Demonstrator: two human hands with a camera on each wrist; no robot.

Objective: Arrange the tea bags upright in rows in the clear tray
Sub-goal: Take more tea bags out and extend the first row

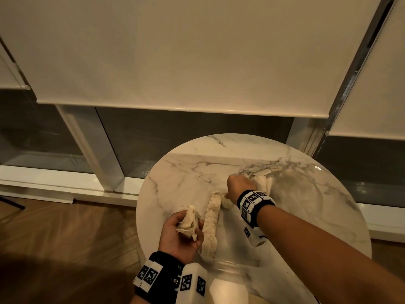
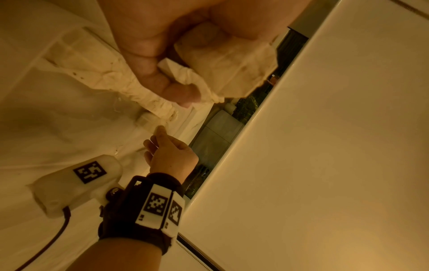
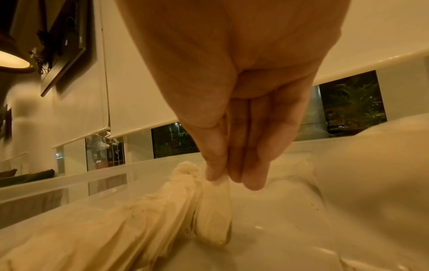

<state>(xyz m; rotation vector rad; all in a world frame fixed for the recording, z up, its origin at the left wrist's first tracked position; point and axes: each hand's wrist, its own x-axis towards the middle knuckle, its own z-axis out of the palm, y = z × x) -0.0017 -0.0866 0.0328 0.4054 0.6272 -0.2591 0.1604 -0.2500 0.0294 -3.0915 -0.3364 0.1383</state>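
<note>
The right hand (image 1: 237,187) reaches out over the round white marble counter (image 1: 188,167) and into the clear plastic tray (image 3: 69,185), where its fingers (image 3: 214,163) are closed in a pinch on the top edge of one cream paper tea bag (image 3: 214,210). That bag hangs below the fingertips with its long axis near vertical, just beside the far end of the row of standing tea bags (image 1: 210,224), which runs away from the person toward the right hand. So the bag's place lies straight down from the fingers, touching or nearly touching the row's last bag, and I judge that it only needs lowering and setting square against it. The left hand (image 1: 183,232), nearer the body at the row's near end, has its fingers curled round a small bunch of spare tea bags (image 1: 188,220).
</note>
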